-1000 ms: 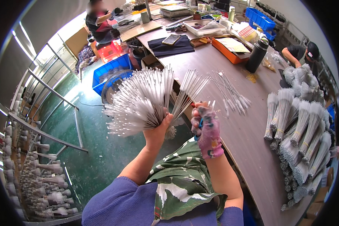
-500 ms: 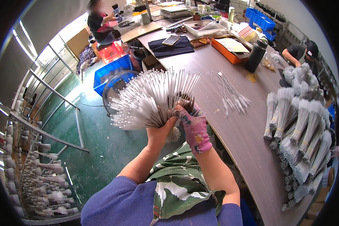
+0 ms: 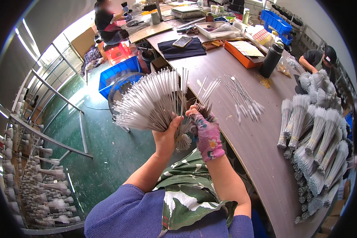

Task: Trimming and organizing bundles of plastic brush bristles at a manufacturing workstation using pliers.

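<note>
My bare left hand (image 3: 167, 134) is closed round the wire stems of a big fanned bundle of thin white tube brushes (image 3: 144, 104). The bristle ends spread up and to the left, and the looped ends (image 3: 183, 142) hang below the hand. Beside it, my right hand (image 3: 209, 139), in a pink floral glove with bare fingertips, pinches a few brushes (image 3: 208, 90) apart from the bundle. Dark pointed metal blades (image 3: 207, 109) stick out of the right hand too; the tool's kind is partly hidden.
Loose brushes (image 3: 242, 97) lie on the table (image 3: 248, 142), with banded brush bundles (image 3: 315, 139) piled at the right. A black bottle (image 3: 272, 59) and an orange box (image 3: 244, 53) stand farther back. A fan (image 3: 121, 89), blue bin (image 3: 117, 75) and metal rack (image 3: 55, 93) are left. Two people work nearby.
My right hand has drawn a few brushes away from the bundle to the right, opening a gap. The left hand and its bundle have shifted slightly left.
</note>
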